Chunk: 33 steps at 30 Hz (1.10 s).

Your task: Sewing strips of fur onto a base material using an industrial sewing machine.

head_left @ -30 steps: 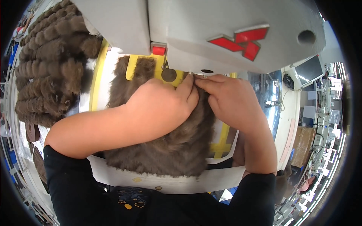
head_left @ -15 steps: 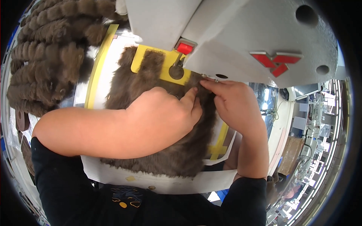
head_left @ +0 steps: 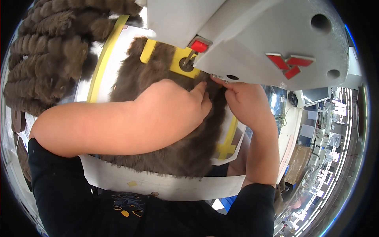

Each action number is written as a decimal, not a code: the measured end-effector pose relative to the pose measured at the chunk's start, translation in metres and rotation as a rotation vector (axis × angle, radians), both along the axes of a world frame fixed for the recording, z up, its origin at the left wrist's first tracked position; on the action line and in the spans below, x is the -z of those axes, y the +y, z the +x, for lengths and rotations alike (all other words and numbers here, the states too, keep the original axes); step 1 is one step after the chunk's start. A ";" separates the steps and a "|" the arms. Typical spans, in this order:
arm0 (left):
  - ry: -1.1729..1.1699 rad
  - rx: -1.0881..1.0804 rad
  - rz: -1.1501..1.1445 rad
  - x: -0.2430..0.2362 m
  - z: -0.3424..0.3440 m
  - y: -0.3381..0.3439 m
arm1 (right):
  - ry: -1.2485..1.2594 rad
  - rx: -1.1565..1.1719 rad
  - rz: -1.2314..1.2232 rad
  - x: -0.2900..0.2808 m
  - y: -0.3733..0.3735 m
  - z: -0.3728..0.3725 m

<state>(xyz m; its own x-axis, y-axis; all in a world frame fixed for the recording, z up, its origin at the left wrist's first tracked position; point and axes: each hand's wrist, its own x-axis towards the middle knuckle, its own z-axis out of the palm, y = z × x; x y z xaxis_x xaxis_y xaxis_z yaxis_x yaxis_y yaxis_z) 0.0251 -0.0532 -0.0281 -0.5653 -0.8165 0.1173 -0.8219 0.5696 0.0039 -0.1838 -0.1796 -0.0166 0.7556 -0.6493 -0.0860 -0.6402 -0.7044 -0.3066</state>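
The brown fur piece (head_left: pixel 185 158) lies spread flat beneath the pale grey machine head (head_left: pixel 252 47), its ragged lower edge reaching toward the white front edge (head_left: pixel 158 187) of the work surface and its upper part meeting a yellow plate (head_left: pixel 177 63), in whose notch brown pile shows. The left hand (head_left: pixel 175 98) comes across the fur from the side, index finger stretched out with its tip down on the pile, thumb close beneath it and the other fingers folded under the palm; whether finger and thumb nip any fur between them, I cannot tell. The right hand (head_left: pixel 250 104) is half curled, its index finger pointing in just below the machine head at the fur's upper right, the remaining fingers tucked away, so its hold cannot be told either. The piece looks light, soft and limp, likely to fold or ruck under a push rather than slide as a stiff sheet would, and the long pile probably slips under a fingertip that only skims it. It seems tough enough to bear firm pressing, though pinching hair alone could pull tufts loose; the better hold is likely through the pile to the backing, close to an edge, with fingertips flat and spread to keep it smooth
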 end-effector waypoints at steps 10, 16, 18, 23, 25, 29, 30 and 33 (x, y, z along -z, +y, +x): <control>0.037 -0.006 0.048 0.002 -0.002 -0.016 | -0.151 -0.068 -0.179 0.008 -0.023 -0.010; -0.029 -0.055 0.089 -0.001 0.007 -0.012 | -0.060 -0.049 -0.139 0.012 -0.028 0.003; -0.058 -0.074 0.070 -0.002 0.007 -0.009 | -0.066 -0.065 -0.159 0.008 -0.027 0.006; -0.091 -0.101 0.049 -0.003 0.010 -0.009 | -0.027 -0.015 -0.110 0.015 -0.033 0.006; -0.075 -0.084 0.015 -0.001 0.011 -0.010 | -0.063 0.133 0.081 0.021 -0.041 0.004; 0.018 -0.065 0.054 -0.006 0.015 -0.011 | -0.169 0.197 0.250 0.014 -0.033 -0.001; 0.016 -0.064 0.016 -0.004 0.016 -0.011 | -0.243 0.091 0.184 0.017 -0.030 -0.005; -0.012 -0.050 -0.030 0.000 0.020 -0.012 | -0.183 0.068 0.256 0.001 -0.011 -0.007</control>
